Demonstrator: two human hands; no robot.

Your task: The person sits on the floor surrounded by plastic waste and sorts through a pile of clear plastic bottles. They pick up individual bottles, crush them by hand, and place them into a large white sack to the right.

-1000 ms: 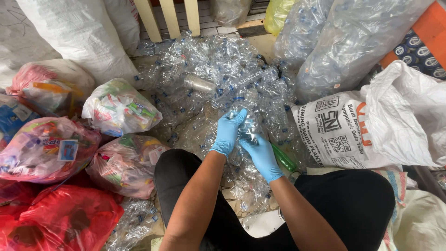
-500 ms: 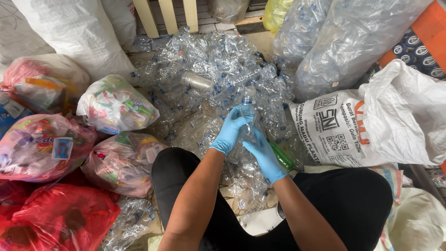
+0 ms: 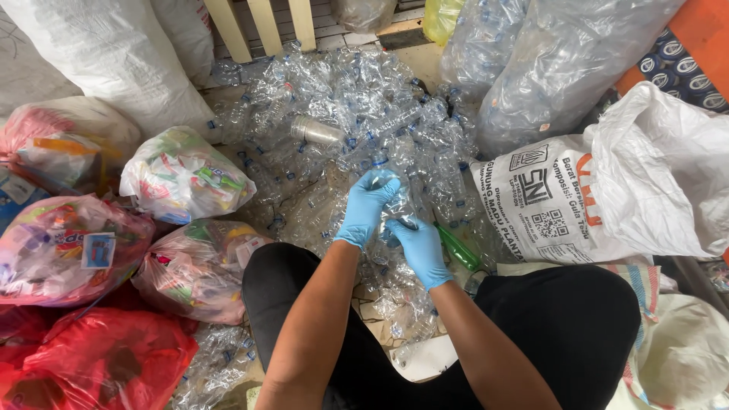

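Both hands wear blue gloves and meet over a pile of clear crushed plastic bottles [image 3: 342, 99]. My left hand [image 3: 367, 205] grips the upper part of a clear plastic bottle [image 3: 395, 203] near its blue cap. My right hand [image 3: 419, 249] holds the lower part of the same bottle. A green bottle [image 3: 458, 248] lies just right of my right hand. My legs in black trousers frame the bottom of the view.
Bags of mixed wrappers [image 3: 182, 176] and a red bag [image 3: 99, 357] lie on the left. A white printed sack [image 3: 562, 199] stands open on the right. Large clear bags of bottles [image 3: 562, 61] and white sacks [image 3: 106, 53] line the back.
Both hands have lifted the clear bottle slightly away from my lap, toward the pile. The left hand now closes higher on it near the cap.
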